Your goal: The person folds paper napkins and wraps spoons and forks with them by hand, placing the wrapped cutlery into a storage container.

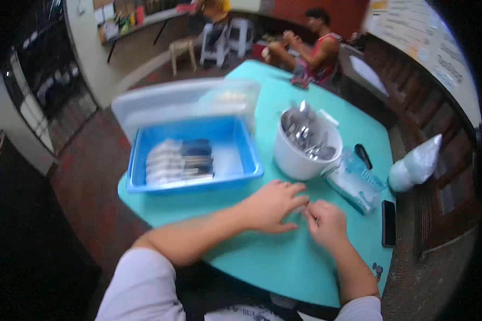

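Over the turquoise table (268,267), my left hand (276,206) has its fingers apart, with a ring on one finger. Close beside it, my right hand (325,222) is closed in a pinch near the left fingertips; what it holds, if anything, is too small and blurred to name. Beyond my hands stands a white bucket (297,165) full of metal spoons and other cutlery (305,131). At the left a blue tray (198,184) holds rows of wrapped bundles (168,160). A teal and white plastic packet (354,184) lies right of the bucket.
A clear plastic bin (182,101) stands behind the blue tray. On the right are a phone (389,223), a dark object (363,156), coins (378,269) and a white plastic-wrapped roll (412,170). Two people sit beyond the table, near stools (215,48).
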Demonstrator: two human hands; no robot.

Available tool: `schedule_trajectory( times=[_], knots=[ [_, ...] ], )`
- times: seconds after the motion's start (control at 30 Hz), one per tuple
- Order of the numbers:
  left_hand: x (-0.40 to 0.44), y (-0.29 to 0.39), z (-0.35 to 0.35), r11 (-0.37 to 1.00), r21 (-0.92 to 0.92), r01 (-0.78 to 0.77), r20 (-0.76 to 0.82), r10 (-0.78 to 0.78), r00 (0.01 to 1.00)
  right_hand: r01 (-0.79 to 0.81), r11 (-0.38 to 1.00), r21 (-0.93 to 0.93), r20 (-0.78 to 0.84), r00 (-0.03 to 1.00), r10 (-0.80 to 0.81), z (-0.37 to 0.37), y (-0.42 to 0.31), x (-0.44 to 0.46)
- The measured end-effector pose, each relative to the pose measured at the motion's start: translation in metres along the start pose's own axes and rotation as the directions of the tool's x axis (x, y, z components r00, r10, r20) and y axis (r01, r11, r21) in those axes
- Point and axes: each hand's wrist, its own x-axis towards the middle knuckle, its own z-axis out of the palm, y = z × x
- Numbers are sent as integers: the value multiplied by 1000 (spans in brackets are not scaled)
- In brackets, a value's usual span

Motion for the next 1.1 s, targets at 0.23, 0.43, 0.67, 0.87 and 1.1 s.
schedule_trajectory(
  times=[0.23,0.43,0.67,0.87,1.1],
  knots=[
    [-8,-19,20,980,-103,168,258,-137,956,-21,991,132,-21,999,24,30,10,-2],
    [-4,-20,10,999,-24,35,104,-33,994,-604,289,742,526,793,307,25,43,4],
    [5,-17,-27,987,92,-134,-573,163,803,-110,840,531,-129,970,208,17,15,42],
    [-4,3,-51,919,-7,-395,-740,260,620,317,923,221,-6,946,-323,57,-107,182],
    [-13,2,-93,920,-139,-367,-731,155,665,438,898,39,109,892,-439,174,-171,267]
  ],
)
